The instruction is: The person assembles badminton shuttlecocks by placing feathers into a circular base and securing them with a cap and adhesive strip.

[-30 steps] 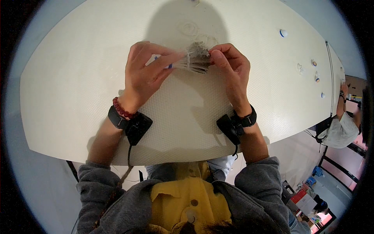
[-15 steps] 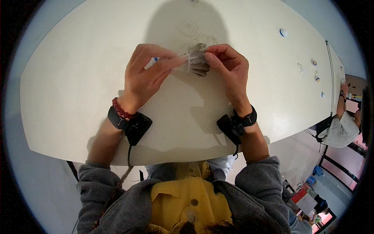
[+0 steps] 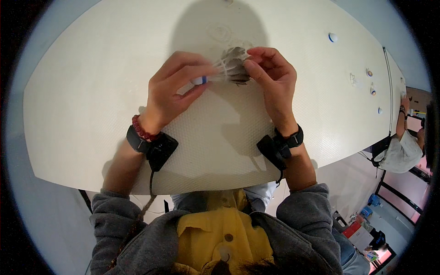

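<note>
A shuttlecock (image 3: 236,66) with grey-brown feathers lies sideways between my hands above the table. Its white cork end with a blue band shows under the fingers of my left hand (image 3: 169,82), which is closed around the cork and quills; those fingertips are blurred. At the feather end, the thumb and forefinger of my right hand (image 3: 275,75) pinch the outer edge of the feathers. Whether a loose thread or strip is in that pinch is too small to tell.
Clear, coiled ring-like pieces (image 3: 220,32) lie beyond my hands. A white-and-blue cap-like piece (image 3: 333,37) and several small round pieces (image 3: 373,91) rest at the right. A person in a light top (image 3: 398,156) works at another table at far right.
The shuttlecock has turned slightly, and more of its blue-banded cork shows under my left hand. My right hand has shifted a little up and right, with its fingers still at the feathers.
</note>
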### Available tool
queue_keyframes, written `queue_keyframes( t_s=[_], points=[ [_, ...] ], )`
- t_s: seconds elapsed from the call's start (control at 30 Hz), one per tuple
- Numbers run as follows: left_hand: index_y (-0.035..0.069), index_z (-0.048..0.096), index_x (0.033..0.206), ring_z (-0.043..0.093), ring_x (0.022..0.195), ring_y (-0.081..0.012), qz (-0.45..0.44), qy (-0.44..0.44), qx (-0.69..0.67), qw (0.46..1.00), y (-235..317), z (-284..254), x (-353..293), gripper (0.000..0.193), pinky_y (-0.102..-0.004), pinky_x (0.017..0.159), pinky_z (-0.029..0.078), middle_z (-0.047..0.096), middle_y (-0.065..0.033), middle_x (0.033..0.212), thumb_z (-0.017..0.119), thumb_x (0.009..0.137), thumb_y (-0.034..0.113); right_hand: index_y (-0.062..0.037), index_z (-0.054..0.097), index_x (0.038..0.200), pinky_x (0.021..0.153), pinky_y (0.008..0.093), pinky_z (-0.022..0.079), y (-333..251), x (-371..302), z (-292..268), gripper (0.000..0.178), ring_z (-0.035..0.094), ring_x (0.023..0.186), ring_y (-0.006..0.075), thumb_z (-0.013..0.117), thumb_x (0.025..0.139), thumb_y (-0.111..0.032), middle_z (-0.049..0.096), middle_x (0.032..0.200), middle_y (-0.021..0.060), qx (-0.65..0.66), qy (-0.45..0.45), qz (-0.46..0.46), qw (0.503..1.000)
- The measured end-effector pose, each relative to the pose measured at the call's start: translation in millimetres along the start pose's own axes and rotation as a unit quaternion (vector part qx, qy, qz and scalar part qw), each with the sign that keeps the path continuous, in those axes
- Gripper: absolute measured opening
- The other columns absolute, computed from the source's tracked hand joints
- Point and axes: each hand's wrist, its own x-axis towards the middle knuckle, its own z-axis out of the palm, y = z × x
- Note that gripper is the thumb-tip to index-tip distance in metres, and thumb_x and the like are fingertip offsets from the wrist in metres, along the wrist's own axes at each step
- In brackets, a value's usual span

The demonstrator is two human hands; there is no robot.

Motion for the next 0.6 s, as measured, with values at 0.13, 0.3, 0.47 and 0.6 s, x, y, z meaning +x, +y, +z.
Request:
queue_keyframes(
  t_s=[0.13, 0.3, 0.47, 0.6],
  points=[
    [0.010, 0.068, 0.098, 0.063, 0.088, -0.0168, 0.024, 0.010, 0.002, 1.000, -1.9, 1.5, -1.9, 0.034, -0.0259, 0.069, 0.056, 0.061, -0.0066, 0.104, 0.073, 0.069, -0.005, -0.0009, 0.066, 0.100, 0.071, 0.0242, 0.052, 1.1, 0.7, 0.6, 0.017, 0.062, 0.076, 0.0106, 0.068, 0.084, -0.007, 0.067, 0.087, 0.0051, 0.024, -0.006, 0.002, 1.000],
    [0.008, 0.067, 0.095, 0.064, 0.086, -0.0152, 0.017, 0.009, 0.001, 1.000, -3.8, 1.0, -2.4, 0.029, -0.0245, 0.068, 0.057, 0.061, -0.0063, 0.104, 0.071, 0.071, -0.007, 0.0005, 0.068, 0.096, 0.070, 0.0249, 0.051, -0.9, -0.5, -1.3, 0.015, 0.063, 0.076, 0.0118, 0.068, 0.083, -0.008, 0.069, 0.087, 0.0065, 0.011, -0.020, 0.022, 0.999],
    [0.009, 0.066, 0.094, 0.064, 0.088, -0.0161, -0.002, 0.016, 0.000, 1.000, -2.3, 2.3, -2.4, 0.028, -0.0254, 0.070, 0.058, 0.061, -0.0059, 0.102, 0.071, 0.071, -0.006, -0.0017, 0.065, 0.105, 0.075, 0.0268, 0.054, 1.2, -0.4, -4.3, 0.019, 0.064, 0.079, 0.0128, 0.063, 0.088, -0.010, 0.068, 0.095, 0.0081, 0.041, -0.040, 0.031, 0.998],
    [0.010, 0.067, 0.093, 0.063, 0.088, -0.0156, 0.014, 0.026, 0.019, 0.999, -2.7, 2.7, -4.6, 0.026, -0.0253, 0.069, 0.057, 0.061, -0.0050, 0.101, 0.071, 0.071, -0.004, -0.0014, 0.064, 0.106, 0.075, 0.0270, 0.054, 1.4, -1.3, -4.7, 0.019, 0.064, 0.080, 0.0132, 0.060, 0.090, -0.011, 0.067, 0.097, 0.0085, 0.085, -0.040, 0.043, 0.995]
  ],
)
